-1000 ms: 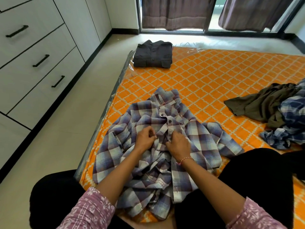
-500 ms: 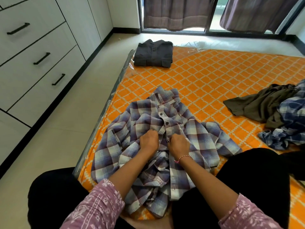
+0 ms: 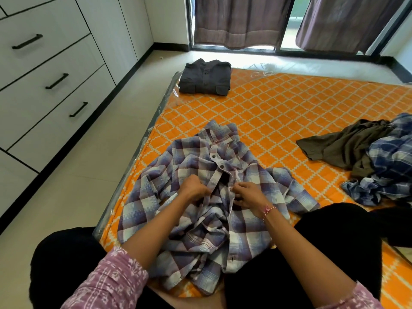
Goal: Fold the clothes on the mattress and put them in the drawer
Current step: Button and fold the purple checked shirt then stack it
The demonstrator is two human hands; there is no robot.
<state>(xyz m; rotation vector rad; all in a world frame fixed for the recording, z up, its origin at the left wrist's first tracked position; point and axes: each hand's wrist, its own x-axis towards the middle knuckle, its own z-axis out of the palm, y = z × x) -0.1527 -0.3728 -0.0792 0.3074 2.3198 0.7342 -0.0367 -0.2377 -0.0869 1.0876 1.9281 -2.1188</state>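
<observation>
Plaid shirt (image 3: 200, 197), soft rumpled cotton, on quilted orange mattress (image 3: 289, 112).
Left hand (image 3: 192, 188) and right hand (image 3: 247, 195), fingers curled, pinch its buttoned placket.

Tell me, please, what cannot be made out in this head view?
- Left hand fingertips: curled into the plaid shirt, grip hidden.
- Blue checked clothes: cut off by the right edge.
- Drawers: closed, contents unseen.
- Shirt's lower hem: bunched between the knees.

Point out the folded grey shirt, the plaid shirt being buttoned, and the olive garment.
folded grey shirt (image 3: 205, 78), head view, front placket.
plaid shirt (image 3: 153, 204), head view, left panel.
olive garment (image 3: 347, 146), head view, crumpled middle.
</observation>
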